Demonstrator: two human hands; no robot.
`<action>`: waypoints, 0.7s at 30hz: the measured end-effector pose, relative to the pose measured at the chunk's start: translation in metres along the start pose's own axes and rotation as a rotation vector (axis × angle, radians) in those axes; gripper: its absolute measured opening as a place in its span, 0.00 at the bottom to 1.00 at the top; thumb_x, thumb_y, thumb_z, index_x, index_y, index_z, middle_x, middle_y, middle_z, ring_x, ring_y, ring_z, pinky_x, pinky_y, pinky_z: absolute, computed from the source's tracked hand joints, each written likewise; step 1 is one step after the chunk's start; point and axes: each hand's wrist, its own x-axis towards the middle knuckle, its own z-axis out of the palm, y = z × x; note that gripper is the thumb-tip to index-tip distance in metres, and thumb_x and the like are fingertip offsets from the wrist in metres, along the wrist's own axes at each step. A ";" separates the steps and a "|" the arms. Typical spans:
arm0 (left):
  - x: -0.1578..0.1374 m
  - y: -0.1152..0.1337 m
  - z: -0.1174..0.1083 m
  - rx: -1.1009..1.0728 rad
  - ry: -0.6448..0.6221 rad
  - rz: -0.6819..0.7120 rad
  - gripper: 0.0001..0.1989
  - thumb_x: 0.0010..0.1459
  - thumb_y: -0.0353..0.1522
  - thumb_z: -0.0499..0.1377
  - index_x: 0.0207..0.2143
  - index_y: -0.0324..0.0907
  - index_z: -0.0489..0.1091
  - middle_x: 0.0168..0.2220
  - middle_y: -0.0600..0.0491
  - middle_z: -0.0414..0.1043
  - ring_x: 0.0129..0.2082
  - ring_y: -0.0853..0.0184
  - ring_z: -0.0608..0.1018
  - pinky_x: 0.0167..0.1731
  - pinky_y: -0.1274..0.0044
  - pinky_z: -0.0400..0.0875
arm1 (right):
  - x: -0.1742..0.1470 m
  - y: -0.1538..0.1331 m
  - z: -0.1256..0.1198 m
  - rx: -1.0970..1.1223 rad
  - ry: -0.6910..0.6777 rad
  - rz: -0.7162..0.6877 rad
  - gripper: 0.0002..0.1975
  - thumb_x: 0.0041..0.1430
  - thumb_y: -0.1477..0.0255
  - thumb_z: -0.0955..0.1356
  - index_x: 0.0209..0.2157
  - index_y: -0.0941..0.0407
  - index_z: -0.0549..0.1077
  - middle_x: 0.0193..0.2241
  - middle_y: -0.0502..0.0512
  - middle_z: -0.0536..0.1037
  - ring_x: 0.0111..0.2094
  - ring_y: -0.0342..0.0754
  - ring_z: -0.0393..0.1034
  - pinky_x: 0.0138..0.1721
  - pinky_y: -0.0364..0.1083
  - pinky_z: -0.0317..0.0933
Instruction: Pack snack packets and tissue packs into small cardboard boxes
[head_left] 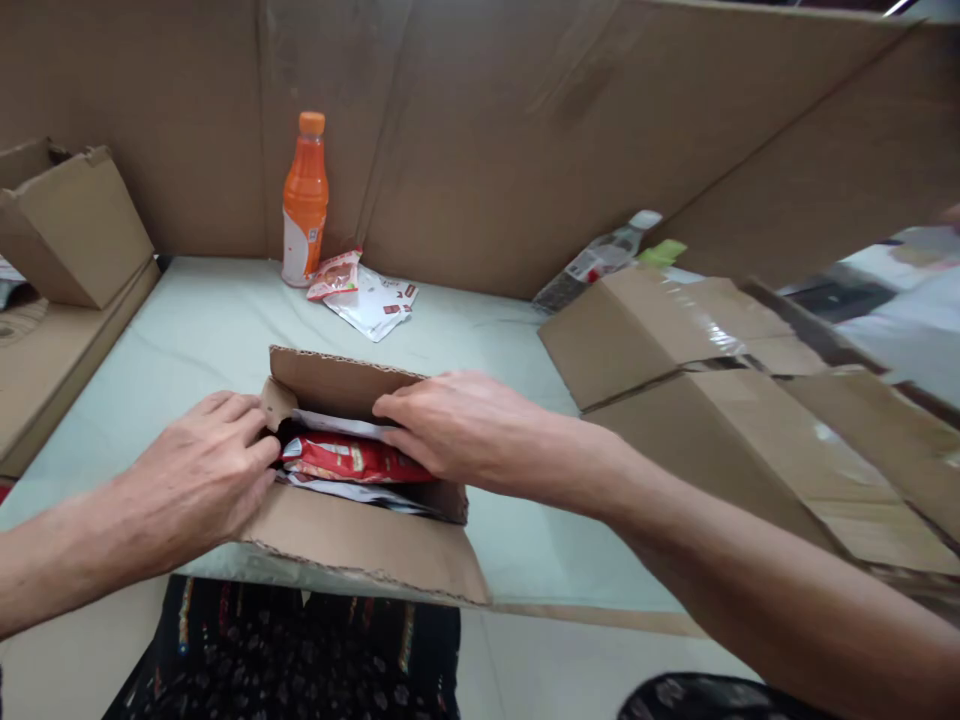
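Note:
An open cardboard box stands near the front edge of the table, its long flaps folded outward. Inside it lie a shiny red packet and white packets or sheets on either side of it. My left hand is closed on the box's left end, fingertips at the short flap and the opening. Over the right part of the opening, my right hand has its fingers bent down beside the white sheet and the red packet. What those fingers pinch is hidden.
Behind the box stand an orange drink bottle, a small red-and-clear packet and a white packet. A clear bottle leans at the back right by taped cardboard boxes. More boxes sit left; a tall cardboard wall closes the back.

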 end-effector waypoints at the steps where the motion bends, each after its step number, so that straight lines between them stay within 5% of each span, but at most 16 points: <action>1: -0.004 -0.004 -0.001 -0.001 0.021 -0.012 0.13 0.67 0.30 0.52 0.36 0.41 0.76 0.42 0.41 0.79 0.47 0.49 0.78 0.49 0.56 0.75 | -0.008 0.005 0.002 0.039 0.078 -0.001 0.13 0.70 0.74 0.63 0.39 0.57 0.80 0.37 0.60 0.85 0.37 0.54 0.80 0.35 0.48 0.67; 6: -0.021 -0.022 0.002 -0.037 0.045 -0.095 0.13 0.67 0.32 0.51 0.44 0.43 0.75 0.46 0.43 0.77 0.44 0.53 0.79 0.43 0.62 0.76 | -0.044 0.028 0.029 0.194 0.439 -0.108 0.17 0.71 0.76 0.61 0.43 0.54 0.82 0.48 0.60 0.85 0.49 0.54 0.78 0.51 0.54 0.71; 10: -0.010 -0.026 -0.005 0.025 -0.005 -0.109 0.10 0.65 0.36 0.56 0.40 0.44 0.75 0.44 0.43 0.78 0.45 0.51 0.78 0.44 0.60 0.75 | -0.047 0.030 0.045 0.224 0.439 -0.175 0.17 0.69 0.77 0.62 0.43 0.54 0.83 0.52 0.61 0.83 0.54 0.56 0.77 0.56 0.58 0.72; 14: 0.027 -0.019 -0.019 0.193 -0.215 -0.196 0.09 0.61 0.39 0.62 0.34 0.43 0.74 0.37 0.44 0.79 0.41 0.50 0.80 0.41 0.63 0.73 | -0.034 0.024 0.056 0.232 0.515 -0.238 0.15 0.68 0.77 0.63 0.45 0.56 0.83 0.56 0.64 0.80 0.57 0.57 0.75 0.58 0.59 0.71; 21: 0.065 -0.002 -0.014 0.333 -0.361 -0.208 0.06 0.56 0.25 0.60 0.37 0.39 0.74 0.35 0.39 0.81 0.36 0.50 0.82 0.38 0.65 0.68 | -0.016 0.021 0.093 0.336 0.573 -0.220 0.16 0.70 0.76 0.62 0.49 0.60 0.81 0.57 0.68 0.79 0.57 0.58 0.75 0.56 0.59 0.71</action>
